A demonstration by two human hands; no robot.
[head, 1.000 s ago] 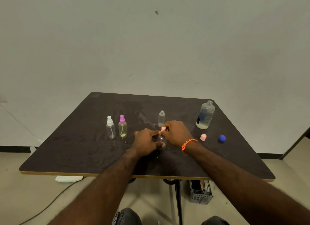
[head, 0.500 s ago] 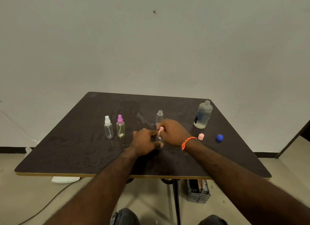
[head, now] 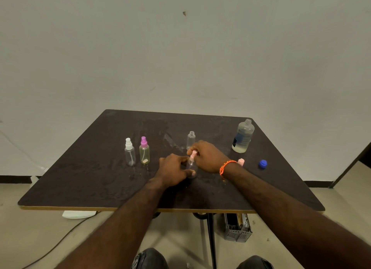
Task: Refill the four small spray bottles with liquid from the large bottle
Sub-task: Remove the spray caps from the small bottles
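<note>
Left hand (head: 174, 169) closed round the light, slick small spray bottle (head: 192, 168); right hand (head: 207, 156) pinched its pink spray head (head: 193, 154) — grip low on body.

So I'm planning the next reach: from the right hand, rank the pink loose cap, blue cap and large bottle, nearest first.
From the right hand:
1. Pink loose cap, just past the wrist.
2. Large bottle, at the far right corner.
3. Blue cap, farthest right.

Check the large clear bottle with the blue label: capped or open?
Open. The large clear bottle shows a bare threaded neck; a blue cap lies apart on the table.
</note>
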